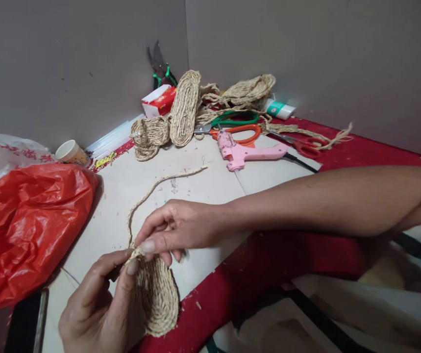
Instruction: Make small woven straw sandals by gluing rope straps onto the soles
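An oval coiled sole of braided straw cord [159, 294] is held up at the front edge of the white board. My left hand [98, 299] pinches its upper end between thumb and fingers. From the other side, my right hand [175, 230] grips the same end, thumb pressed on the cord beside the left fingertips. A loose tail of straw cord [150, 192] runs from that end, curving away across the board. Part of the sole's upper edge is hidden behind my fingers. Beyond my right hand lies a pink glue gun [247, 153].
Behind are a finished-looking straw oval [185, 110], coiled straw pieces [151, 135], a straw cord bundle [249, 92], orange-handled scissors [245, 132] and pruning shears [160, 63]. A red plastic bag [30, 230], paper cup [71, 153] and phone [24, 323] are at left.
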Available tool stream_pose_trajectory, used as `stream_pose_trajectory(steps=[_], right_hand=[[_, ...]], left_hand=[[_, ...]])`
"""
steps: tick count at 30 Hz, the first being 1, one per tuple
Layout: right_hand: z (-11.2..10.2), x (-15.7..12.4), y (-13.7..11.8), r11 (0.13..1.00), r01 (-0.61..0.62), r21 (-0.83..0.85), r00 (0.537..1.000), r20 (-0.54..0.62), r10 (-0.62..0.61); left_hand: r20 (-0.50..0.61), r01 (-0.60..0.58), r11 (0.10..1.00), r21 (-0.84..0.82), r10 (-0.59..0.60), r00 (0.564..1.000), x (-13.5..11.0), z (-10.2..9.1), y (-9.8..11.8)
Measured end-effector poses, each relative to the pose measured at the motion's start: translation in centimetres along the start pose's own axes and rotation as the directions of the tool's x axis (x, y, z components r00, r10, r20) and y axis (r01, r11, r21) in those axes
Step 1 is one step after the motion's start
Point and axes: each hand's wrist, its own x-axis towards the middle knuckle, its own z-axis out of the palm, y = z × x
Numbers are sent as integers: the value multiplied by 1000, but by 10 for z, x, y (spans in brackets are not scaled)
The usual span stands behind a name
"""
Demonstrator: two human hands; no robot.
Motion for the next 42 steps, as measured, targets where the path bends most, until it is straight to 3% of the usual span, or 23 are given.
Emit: stream_pose_trajectory(steps=[7,16,19,22,25,27,28,30,33,37,39,42], right_hand=[[-3,4,5,977,-51,205,997,62,39],[0,3,8,982,-66,179,997,45,59],[0,4,7,983,-67,169,997,39,61],[0,3,7,984,-78,159,997,35,74],[1,1,7,994,-55,95,998,8,54],[2,-1,7,1000,4,6,1000,-20,-4],[2,-2,8,996,55,-63,998,-26,-56],[2,-4,8,953,189,-236,980,-22,-200],[1,-5,9,828,364,-426,914,-4,-405],[-2,-6,10,704,448,-551,865,68,-498],[-3,-7,9,628,458,-629,856,123,-502],[-4,-8,9,467,473,-747,837,216,-503]], left_hand=[[59,15,999,-43,-12,998,1,-1,-1],[84,-119,993,-16,120,989,2,3,5],[98,-212,977,24,209,973,2,2,2],[172,-392,914,108,371,912,3,-1,-6],[243,-625,757,189,580,777,6,-5,-16],[280,-682,707,189,626,727,7,-6,-19],[292,-666,725,176,608,738,6,-6,-20],[290,-575,802,159,519,804,4,-4,-17],[254,-400,910,114,362,897,0,-1,-7],[190,-92,995,-32,96,977,-3,1,6],[187,115,990,-81,-99,977,-2,0,9],[248,371,924,-93,-339,907,0,-3,9]])
